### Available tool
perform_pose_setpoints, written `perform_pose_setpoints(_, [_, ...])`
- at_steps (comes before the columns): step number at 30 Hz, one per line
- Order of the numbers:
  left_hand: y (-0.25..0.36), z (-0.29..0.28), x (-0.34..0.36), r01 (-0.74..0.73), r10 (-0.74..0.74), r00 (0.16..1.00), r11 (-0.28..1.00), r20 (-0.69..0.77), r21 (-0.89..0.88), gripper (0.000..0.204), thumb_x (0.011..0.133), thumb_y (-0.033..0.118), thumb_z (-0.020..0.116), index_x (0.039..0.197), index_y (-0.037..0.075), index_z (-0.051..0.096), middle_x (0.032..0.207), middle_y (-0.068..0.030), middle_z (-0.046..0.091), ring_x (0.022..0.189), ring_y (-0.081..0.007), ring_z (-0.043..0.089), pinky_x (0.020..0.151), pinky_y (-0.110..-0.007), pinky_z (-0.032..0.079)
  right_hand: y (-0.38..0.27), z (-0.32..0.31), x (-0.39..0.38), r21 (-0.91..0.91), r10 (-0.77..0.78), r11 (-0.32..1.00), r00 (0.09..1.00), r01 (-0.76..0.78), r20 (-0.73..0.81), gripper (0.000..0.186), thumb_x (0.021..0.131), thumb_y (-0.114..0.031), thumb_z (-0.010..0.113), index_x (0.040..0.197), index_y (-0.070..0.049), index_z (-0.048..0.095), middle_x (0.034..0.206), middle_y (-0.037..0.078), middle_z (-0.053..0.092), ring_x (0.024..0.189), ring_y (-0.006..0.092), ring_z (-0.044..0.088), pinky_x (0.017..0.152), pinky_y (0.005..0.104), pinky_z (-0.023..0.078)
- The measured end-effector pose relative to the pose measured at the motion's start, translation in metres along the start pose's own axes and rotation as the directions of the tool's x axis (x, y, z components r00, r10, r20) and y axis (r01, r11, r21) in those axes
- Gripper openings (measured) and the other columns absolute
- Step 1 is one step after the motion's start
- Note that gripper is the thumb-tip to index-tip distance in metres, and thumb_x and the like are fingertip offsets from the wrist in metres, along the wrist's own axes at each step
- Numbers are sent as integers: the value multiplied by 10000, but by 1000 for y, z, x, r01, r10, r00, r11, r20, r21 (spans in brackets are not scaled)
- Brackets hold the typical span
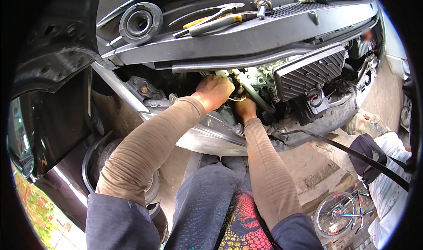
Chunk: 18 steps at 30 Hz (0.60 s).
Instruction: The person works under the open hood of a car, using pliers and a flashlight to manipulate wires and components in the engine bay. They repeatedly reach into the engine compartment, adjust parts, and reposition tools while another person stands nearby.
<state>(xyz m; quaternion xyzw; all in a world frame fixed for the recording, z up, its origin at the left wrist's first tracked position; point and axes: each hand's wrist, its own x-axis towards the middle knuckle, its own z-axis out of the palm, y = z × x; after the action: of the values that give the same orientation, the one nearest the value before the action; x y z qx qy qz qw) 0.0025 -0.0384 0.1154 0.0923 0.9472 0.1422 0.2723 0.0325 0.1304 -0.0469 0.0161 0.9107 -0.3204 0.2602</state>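
Inside the open engine bay of a silver car, my left hand [213, 91] is curled against fittings below the black cowl, its fingertips hidden in what it grips. Lower and to its right, my right hand [245, 108] reaches in with bent fingers beside a thin white wire [236, 99]; what they hold is unclear. A dark hose [253, 95] runs beside my hands, and pale metal engine parts [260, 78] show behind them. A ribbed black housing [308, 73] sits to the right.
Pliers [211, 27], a black rubber boot [141, 23] and a bulb [262, 4] lie on the cowl [238, 42]. A black prop rod [326, 139] slants right, near another person [387, 175] and a bicycle [337, 212]. A dark panel [53, 47] overhangs the left.
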Motion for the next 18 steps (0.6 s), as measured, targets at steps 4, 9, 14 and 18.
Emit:
perform_pose_setpoints(4, [3,7,2,15,-10,995,999,-100,48,155,858,88,568,874,39,713,861,-190,712,870,-351,718,764,-447,574,7,8,2,-101,-56,993,998,56,4,389,924,-253,538,1276,-90,562,1193,235,630,1120,444,589,977,500,467])
perform_pose_setpoints(9, [-1,6,7,-161,191,967,971,-168,177,111,828,39,598,880,40,696,843,-174,712,829,-345,720,729,-436,574,12,12,10,-160,-3,987,992,23,127,340,897,-206,575,1210,-75,563,1169,232,635,1117,442,593,955,488,479])
perform_pose_setpoints(14, [-5,-5,0,-231,241,967,966,-78,119,109,782,46,637,868,64,702,780,-181,696,798,-358,717,721,-449,565,5,-4,2,41,-45,998,991,41,123,309,842,-127,586,1144,-69,548,1110,225,628,1086,435,597,921,476,484])
perform_pose_setpoints(18, [2,-14,-2,-187,176,980,973,92,136,99,732,75,660,788,26,725,767,-206,697,787,-367,716,715,-451,564,0,-2,1,203,-75,977,997,71,12,312,805,-89,566,1114,-61,530,1092,220,616,1040,446,589,895,475,480])
